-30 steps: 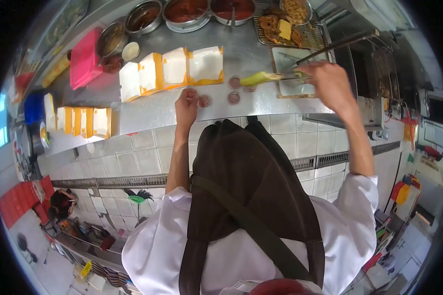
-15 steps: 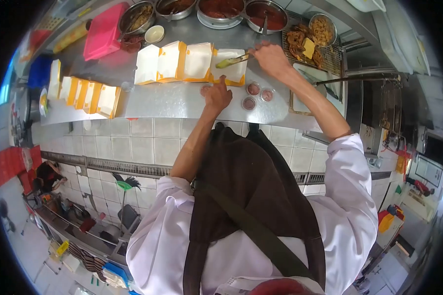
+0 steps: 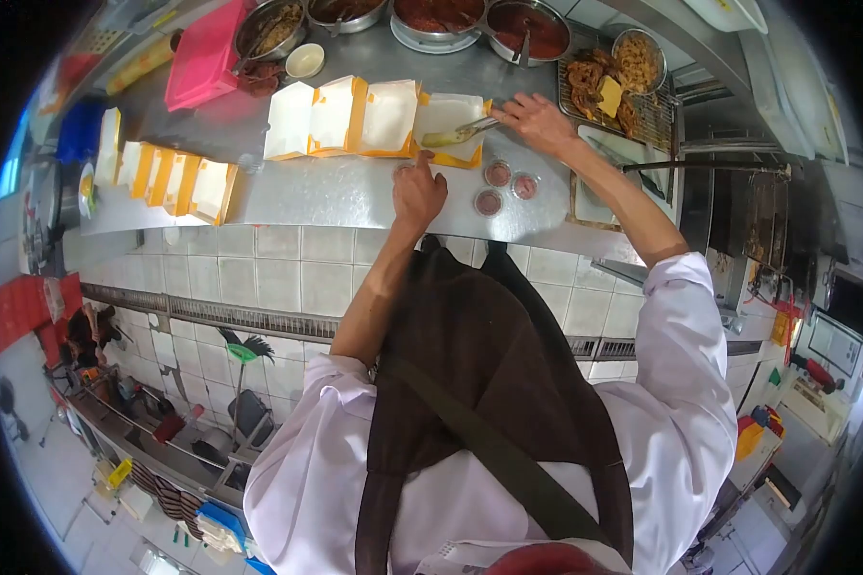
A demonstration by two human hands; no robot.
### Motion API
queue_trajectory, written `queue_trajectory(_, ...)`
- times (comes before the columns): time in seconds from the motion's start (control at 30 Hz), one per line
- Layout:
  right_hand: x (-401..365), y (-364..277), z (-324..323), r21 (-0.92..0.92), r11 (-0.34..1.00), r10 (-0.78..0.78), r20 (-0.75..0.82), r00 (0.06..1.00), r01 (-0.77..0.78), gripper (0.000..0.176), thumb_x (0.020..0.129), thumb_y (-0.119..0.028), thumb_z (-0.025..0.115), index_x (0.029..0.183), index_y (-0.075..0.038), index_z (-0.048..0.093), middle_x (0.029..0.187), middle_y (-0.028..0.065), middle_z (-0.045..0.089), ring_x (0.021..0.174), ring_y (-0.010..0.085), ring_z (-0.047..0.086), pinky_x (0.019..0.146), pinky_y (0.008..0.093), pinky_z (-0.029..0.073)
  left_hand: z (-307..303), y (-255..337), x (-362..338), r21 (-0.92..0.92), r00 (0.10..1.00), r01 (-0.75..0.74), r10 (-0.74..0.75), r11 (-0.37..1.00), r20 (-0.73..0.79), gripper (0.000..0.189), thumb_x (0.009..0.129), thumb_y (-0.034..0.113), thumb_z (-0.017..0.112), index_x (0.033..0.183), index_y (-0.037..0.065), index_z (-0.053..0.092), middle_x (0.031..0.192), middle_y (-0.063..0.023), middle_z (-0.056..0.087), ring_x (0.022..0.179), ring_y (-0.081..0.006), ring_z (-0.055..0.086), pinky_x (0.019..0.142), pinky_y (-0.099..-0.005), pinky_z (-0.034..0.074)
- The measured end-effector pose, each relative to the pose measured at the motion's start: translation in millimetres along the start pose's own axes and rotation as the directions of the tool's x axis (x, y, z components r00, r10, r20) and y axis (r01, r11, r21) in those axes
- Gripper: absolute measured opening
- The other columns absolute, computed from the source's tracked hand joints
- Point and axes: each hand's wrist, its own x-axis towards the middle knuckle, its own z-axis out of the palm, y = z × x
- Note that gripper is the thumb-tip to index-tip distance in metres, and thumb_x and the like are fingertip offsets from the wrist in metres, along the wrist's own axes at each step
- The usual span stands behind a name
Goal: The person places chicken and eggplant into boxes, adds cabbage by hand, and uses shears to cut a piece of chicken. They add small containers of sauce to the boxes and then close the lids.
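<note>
Four open paper boxes (image 3: 355,115) stand in a row on the steel bench (image 3: 336,196). My right hand (image 3: 539,120) has its fingers closed round metal tongs (image 3: 477,125), which pinch a pale green strip of food (image 3: 443,137) over the rightmost box (image 3: 451,110). The strip looks soft, light and likely slick. My left hand (image 3: 419,189), loosely curled and empty, reaches its forefinger to that box's near edge, since thin card would skate on steel. Sauce cups (image 3: 498,173) sit just beside.

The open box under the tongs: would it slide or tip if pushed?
Probably light: the box looks like thin folded card, so it may slide easily on the smooth steel counter. The left hand has a finger at its near edge, perhaps steadying it. Lying open, it might tip if the tongs press on one side.
</note>
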Motion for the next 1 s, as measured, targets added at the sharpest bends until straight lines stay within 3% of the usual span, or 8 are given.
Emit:
queue_trajectory(0.1, -3, -2, 0, -0.021, 1.000, -0.001, 0.029, 1.000, 0.002, 0.039, 0.080, -0.014, 0.053, 0.118, -0.011, 0.059, 0.104, 0.0012, 0.060, 0.103, 0.0196, 0.053, 0.083, 0.0357, 0.047, -2, 5, 3, -0.015, 0.999, -0.011, 0.012, 1.000, 0.050, 0.033, 0.072, 0.009, 0.061, 0.105, 0.003, 0.055, 0.068, -0.0213, 0.061, 0.072, -0.0410, 0.062, 0.069, -0.0505, 0.048)
queue_trajectory(0.17, -5, -4, -1, -0.036, 0.999, 0.011, 0.038, 0.999, -0.010, 0.039, 0.080, -0.014, 0.053, 0.119, -0.011, 0.059, 0.106, 0.0016, 0.060, 0.104, 0.0198, 0.053, 0.083, 0.0359, 0.047, 0, 8, 4, 0.097, 0.985, 0.047, -0.062, 0.994, 0.160, 0.039, 0.072, 0.018, 0.064, 0.108, 0.007, 0.056, 0.073, -0.0173, 0.064, 0.078, -0.0362, 0.061, 0.080, -0.0450, 0.042)
queue_trajectory(0.4, -1, -12, -12, 0.029, 0.989, 0.138, 0.162, 0.977, -0.145, 0.039, 0.077, -0.010, 0.056, 0.116, -0.012, 0.060, 0.106, 0.0033, 0.060, 0.104, 0.0220, 0.055, 0.083, 0.0375, 0.049, 14, 3, 5, 0.164, 0.990, -0.094, 0.075, 0.982, 0.122, 0.038, 0.072, 0.017, 0.063, 0.107, 0.006, 0.057, 0.066, -0.0143, 0.063, 0.067, -0.0367, 0.062, 0.074, -0.0455, 0.045)
queue_trajectory(0.67, -39, -22, -53, 0.128, 0.932, 0.317, 0.161, 0.935, -0.338, 0.049, 0.070, -0.006, 0.065, 0.119, -0.011, 0.059, 0.104, 0.0080, 0.062, 0.095, 0.0276, 0.059, 0.078, 0.0374, 0.051, 8, 31, 5, 0.266, 0.970, -0.081, 0.015, 0.961, 0.241, 0.041, 0.074, 0.028, 0.064, 0.113, 0.016, 0.059, 0.072, -0.0132, 0.067, 0.072, -0.0323, 0.066, 0.074, -0.0480, 0.044)
queue_trajectory(0.77, -102, -43, -114, 0.298, 0.734, 0.567, 0.227, 0.792, -0.611, 0.043, 0.074, -0.007, 0.065, 0.117, -0.007, 0.060, 0.097, 0.0123, 0.065, 0.086, 0.0330, 0.062, 0.076, 0.0404, 0.050, 7, 30, 3, 0.272, 0.955, -0.108, 0.023, 0.956, 0.297, 0.042, 0.074, 0.025, 0.063, 0.113, 0.010, 0.057, 0.074, -0.0144, 0.067, 0.073, -0.0328, 0.065, 0.083, -0.0495, 0.038)
queue_trajectory(0.83, -148, -54, -146, 0.361, 0.484, 0.715, 0.361, 0.598, -0.797, 0.035, 0.077, -0.015, 0.066, 0.111, -0.005, 0.063, 0.084, 0.0171, 0.067, 0.083, 0.0336, 0.065, 0.073, 0.0443, 0.050, 8, 17, 0, 0.088, 0.943, -0.089, 0.056, 0.992, 0.328, 0.036, 0.075, 0.022, 0.063, 0.109, 0.010, 0.059, 0.067, -0.0115, 0.066, 0.071, -0.0327, 0.064, 0.085, -0.0490, 0.036)
queue_trajectory(0.93, -215, -58, -160, 0.195, 0.392, 0.837, 0.330, 0.437, -0.899, 0.028, 0.078, -0.015, 0.065, 0.104, -0.003, 0.065, 0.079, 0.0193, 0.066, 0.081, 0.0335, 0.065, 0.072, 0.0453, 0.050, 1, 9, -12, -0.045, 0.951, -0.229, 0.233, 0.972, 0.201, 0.027, 0.078, 0.015, 0.060, 0.104, 0.008, 0.061, 0.062, -0.0125, 0.063, 0.065, -0.0332, 0.063, 0.081, -0.0466, 0.041)
queue_trajectory(1.0, -233, -51, -144, 0.104, 0.369, 0.862, 0.333, 0.382, -0.924, 0.026, 0.077, -0.016, 0.066, 0.100, -0.003, 0.065, 0.080, 0.0193, 0.066, 0.079, 0.0346, 0.065, 0.072, 0.0453, 0.050, -7, 17, -21, -0.125, 0.957, -0.143, 0.170, 0.982, 0.236, 0.026, 0.078, 0.014, 0.060, 0.103, 0.007, 0.060, 0.063, -0.0138, 0.062, 0.064, -0.0332, 0.062, 0.074, -0.0454, 0.044)
